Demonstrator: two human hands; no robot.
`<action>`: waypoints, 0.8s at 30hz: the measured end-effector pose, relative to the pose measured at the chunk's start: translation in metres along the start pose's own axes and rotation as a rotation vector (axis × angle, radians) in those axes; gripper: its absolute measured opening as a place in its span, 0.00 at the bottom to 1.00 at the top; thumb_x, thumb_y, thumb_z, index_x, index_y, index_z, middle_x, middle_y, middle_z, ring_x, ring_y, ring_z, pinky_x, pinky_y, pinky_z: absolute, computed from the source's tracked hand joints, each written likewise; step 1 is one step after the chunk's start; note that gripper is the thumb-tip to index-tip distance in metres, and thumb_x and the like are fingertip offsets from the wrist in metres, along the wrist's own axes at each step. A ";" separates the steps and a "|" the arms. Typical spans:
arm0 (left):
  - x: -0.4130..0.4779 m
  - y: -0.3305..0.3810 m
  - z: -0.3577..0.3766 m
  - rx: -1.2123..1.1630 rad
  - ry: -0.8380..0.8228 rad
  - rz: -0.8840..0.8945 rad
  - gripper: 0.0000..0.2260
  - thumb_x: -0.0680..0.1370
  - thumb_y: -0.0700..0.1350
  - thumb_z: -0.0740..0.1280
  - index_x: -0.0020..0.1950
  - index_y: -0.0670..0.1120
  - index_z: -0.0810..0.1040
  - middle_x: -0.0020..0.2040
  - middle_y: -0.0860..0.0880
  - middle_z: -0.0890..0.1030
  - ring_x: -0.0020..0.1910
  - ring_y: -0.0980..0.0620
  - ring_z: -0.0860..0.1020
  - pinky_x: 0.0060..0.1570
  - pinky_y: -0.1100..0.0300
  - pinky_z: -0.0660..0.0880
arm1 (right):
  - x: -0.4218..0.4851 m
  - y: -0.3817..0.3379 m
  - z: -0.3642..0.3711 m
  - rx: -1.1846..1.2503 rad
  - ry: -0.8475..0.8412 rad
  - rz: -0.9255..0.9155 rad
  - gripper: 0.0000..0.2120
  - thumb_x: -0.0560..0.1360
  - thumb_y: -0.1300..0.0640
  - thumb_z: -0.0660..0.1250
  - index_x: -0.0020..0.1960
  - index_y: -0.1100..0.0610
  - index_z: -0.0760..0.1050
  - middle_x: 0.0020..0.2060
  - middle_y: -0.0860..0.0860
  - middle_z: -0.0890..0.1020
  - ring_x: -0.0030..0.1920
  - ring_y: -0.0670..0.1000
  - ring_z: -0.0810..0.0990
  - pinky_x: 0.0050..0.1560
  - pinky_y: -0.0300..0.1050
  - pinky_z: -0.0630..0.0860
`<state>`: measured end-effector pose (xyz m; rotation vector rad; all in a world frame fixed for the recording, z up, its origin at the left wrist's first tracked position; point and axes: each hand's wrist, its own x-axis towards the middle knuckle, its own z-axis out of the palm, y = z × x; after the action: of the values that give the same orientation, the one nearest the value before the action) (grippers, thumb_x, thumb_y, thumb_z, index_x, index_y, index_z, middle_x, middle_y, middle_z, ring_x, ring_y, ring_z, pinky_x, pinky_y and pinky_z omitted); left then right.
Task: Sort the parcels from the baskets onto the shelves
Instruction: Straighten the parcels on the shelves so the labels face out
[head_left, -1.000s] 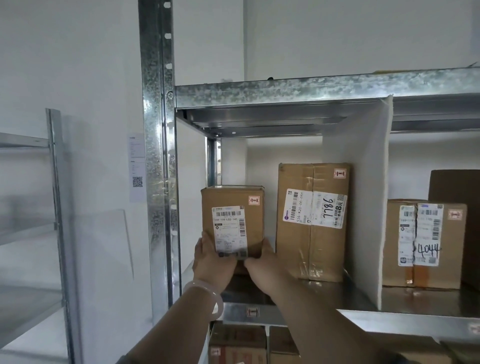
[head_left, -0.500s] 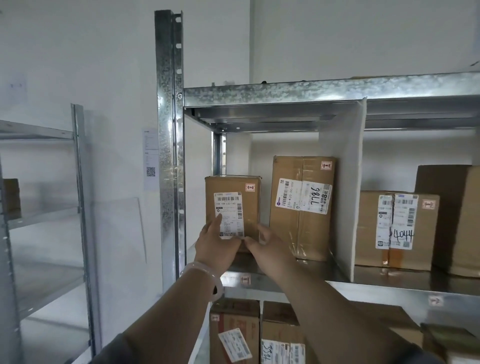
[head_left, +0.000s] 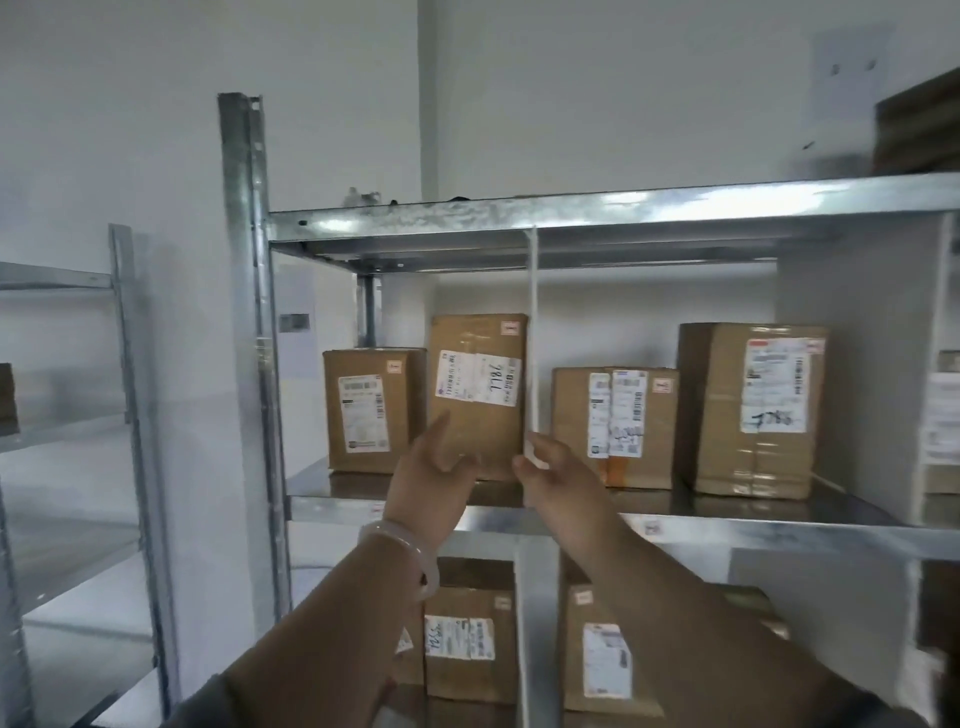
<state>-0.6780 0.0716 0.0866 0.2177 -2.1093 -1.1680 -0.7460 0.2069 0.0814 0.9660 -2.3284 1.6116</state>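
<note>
Presently, stock on the rack, by level.

Middle shelf, left bay, between the corner post and the white divider: two parcels. Small box at the left end, upright, label forward. Tall box just beside it on the right, against the divider, its label marked by hand.

Middle shelf, right bay: two parcels. Low box just right of the divider, with two labels. Large box beside it, towards the right end.

Lower shelf: at least two labelled parcels, lower left box and lower right box, one on each side of a white upright. The rest is hidden by the arms.

Top shelf: a brown shape at the far right, too blurred to name.

Second rack, well to the left: one dark item at the picture's edge, cut off.

Hands: left hand, pale bangle at the wrist, fingers spread and loose, holding nothing, raised before the tall box's lower part; contact cannot be told. Right hand, fingers loosely extended, holding nothing, at the divider's front edge; touching or just short is unclear.

Progress, as a judgement: the small box looks shelved, with both hands off it, so that parcel counts as done. The baskets are out of view, so the number left cannot be told.
</note>
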 end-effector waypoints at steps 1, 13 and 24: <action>-0.009 0.010 0.016 -0.014 -0.009 -0.004 0.21 0.76 0.50 0.66 0.68 0.62 0.71 0.60 0.63 0.78 0.59 0.62 0.76 0.55 0.69 0.71 | -0.008 0.008 -0.020 -0.006 0.024 0.007 0.18 0.81 0.47 0.59 0.69 0.48 0.70 0.61 0.41 0.74 0.61 0.47 0.75 0.57 0.39 0.69; -0.081 0.095 0.181 -0.192 -0.246 -0.016 0.26 0.80 0.49 0.64 0.78 0.54 0.61 0.75 0.56 0.66 0.70 0.60 0.69 0.68 0.63 0.66 | -0.083 0.098 -0.225 0.107 0.348 0.229 0.18 0.80 0.51 0.62 0.69 0.53 0.70 0.52 0.45 0.78 0.50 0.45 0.77 0.49 0.37 0.70; -0.020 0.098 0.252 -0.197 -0.301 -0.006 0.26 0.81 0.52 0.62 0.78 0.55 0.58 0.77 0.55 0.64 0.75 0.50 0.64 0.70 0.56 0.62 | -0.048 0.152 -0.260 0.081 0.351 0.257 0.22 0.81 0.44 0.59 0.74 0.45 0.65 0.65 0.44 0.71 0.69 0.50 0.68 0.66 0.44 0.62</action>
<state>-0.8099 0.3076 0.0681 -0.0463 -2.2278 -1.4779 -0.8561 0.4893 0.0471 0.3633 -2.2230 1.8076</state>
